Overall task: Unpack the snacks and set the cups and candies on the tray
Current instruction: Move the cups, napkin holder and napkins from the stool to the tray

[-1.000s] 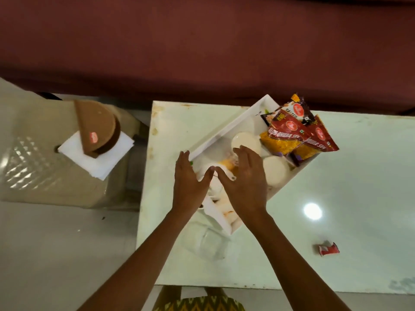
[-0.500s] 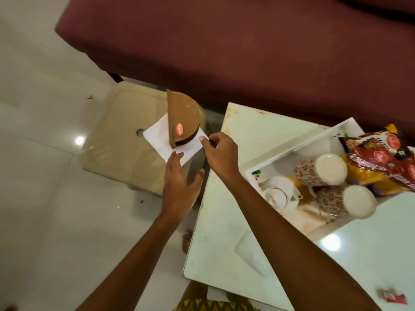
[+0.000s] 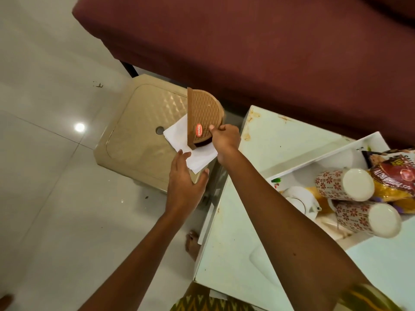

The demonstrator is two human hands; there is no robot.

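Head view: my right hand pinches the rim of the brown semicircular napkin holder on the beige stool. My left hand lies open, fingers spread, on the white napkins. If I lift the holder fast, I judge the napkins (loose, thin) could slide off the stool's edge. The patterned cups and snack packets lie in the white tray on the table. Half a second ago my right hand was short of the holder; now it grips.
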